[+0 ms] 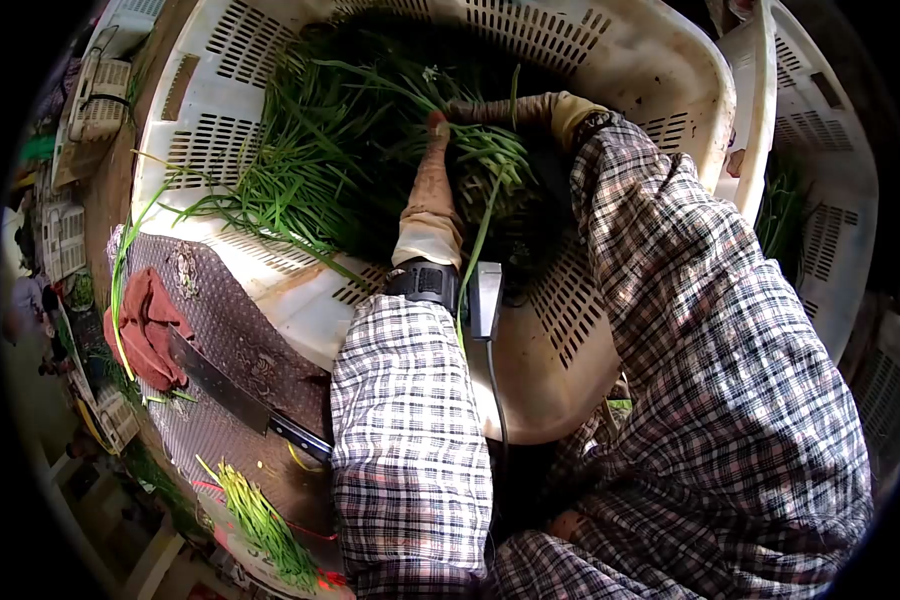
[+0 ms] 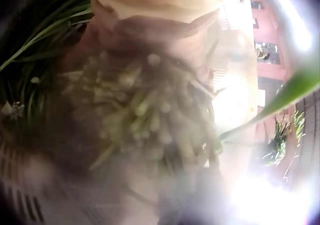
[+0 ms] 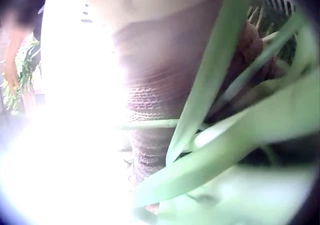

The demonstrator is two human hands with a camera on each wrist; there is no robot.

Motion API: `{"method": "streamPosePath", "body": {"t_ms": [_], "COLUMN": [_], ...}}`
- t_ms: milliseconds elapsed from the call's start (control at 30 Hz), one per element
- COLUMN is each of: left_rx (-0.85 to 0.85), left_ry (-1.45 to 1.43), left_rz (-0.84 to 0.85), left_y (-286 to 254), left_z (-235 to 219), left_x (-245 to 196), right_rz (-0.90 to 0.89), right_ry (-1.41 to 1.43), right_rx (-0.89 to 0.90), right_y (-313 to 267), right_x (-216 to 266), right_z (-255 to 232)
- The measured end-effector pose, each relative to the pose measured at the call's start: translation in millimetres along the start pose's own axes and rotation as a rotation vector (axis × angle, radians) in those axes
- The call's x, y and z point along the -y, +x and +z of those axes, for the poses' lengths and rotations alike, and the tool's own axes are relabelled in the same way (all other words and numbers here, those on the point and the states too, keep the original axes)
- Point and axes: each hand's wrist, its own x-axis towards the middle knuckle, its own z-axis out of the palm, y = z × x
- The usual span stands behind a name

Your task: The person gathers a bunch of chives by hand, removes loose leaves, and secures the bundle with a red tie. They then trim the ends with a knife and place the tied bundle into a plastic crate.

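In the head view, my left hand (image 1: 432,170) reaches into a large white slotted crate (image 1: 670,60), its thumb lying over a bunch of garlic chives (image 1: 500,165). My right hand (image 1: 490,110), in a knit glove, comes from the right and holds the same bunch; its fingers are partly hidden by the leaves. The pale cut ends of the bunch (image 2: 150,117) show blurred below the wrist in the left wrist view. Long leaves (image 3: 200,175) cross in front of the gloved right hand (image 3: 157,85) in the right wrist view. More loose chives (image 1: 300,160) fill the crate.
Left of the crate, a patterned mat (image 1: 255,300) bears a kitchen knife (image 1: 235,395), a red cloth (image 1: 150,330) and a small bundle of chives (image 1: 260,520). A second white crate (image 1: 830,210) stands on the right. A corded grey device (image 1: 485,300) hangs near the left wrist.
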Motion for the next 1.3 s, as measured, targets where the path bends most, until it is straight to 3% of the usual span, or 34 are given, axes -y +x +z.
{"method": "streamPosePath", "body": {"t_ms": [233,533,667,700,800,933,1100,1167,1233,1267,1300], "left_rx": [0.178,0.221,0.304,0.196,0.039,0.118,0.323,0.150,-0.037,-0.137,-0.091], "left_ry": [-0.362,-0.614,-0.674,-0.681,-0.585,-0.615,-0.583,-0.524,-0.067,0.083,0.055], "left_rz": [0.144,0.154,0.170,0.120,0.173,0.140,0.078,0.090,0.040,0.128,0.063], "left_y": [-17.4,-26.7,-24.8,-24.7,-33.7,-28.0,-24.4,-4.4,-27.1,-51.3,-21.3], "left_z": [-6.8,-48.4,-64.8,-60.1,-43.0,-49.8,-73.9,-85.5,-55.9,-35.0,-57.2], "left_x": [-41.1,-37.8,-44.9,-49.1,-49.0,-49.0,-28.9,-10.4,-21.6,-27.6,-16.6], "right_rz": [-0.081,-0.404,-0.289,-0.221,-0.010,0.138,0.115,0.066,0.019,0.006,-0.001], "right_ry": [-0.103,-0.105,-0.209,-0.258,-0.366,-0.386,-0.273,-0.174,-0.066,-0.027,-0.010], "right_rx": [-0.340,-0.277,-0.495,-0.542,-0.559,-0.560,-0.587,-0.519,-0.437,-0.405,-0.394], "right_y": [-29.3,-22.0,-31.8,-32.3,-17.0,20.4,34.2,26.4,16.0,10.7,11.3], "right_x": [35.9,109.1,82.3,69.8,27.9,-7.8,-11.2,-7.7,-4.5,-2.8,-4.0], "right_z": [-20.6,-0.7,-8.7,-5.5,33.4,100.0,99.0,81.7,68.5,62.9,60.6]}}
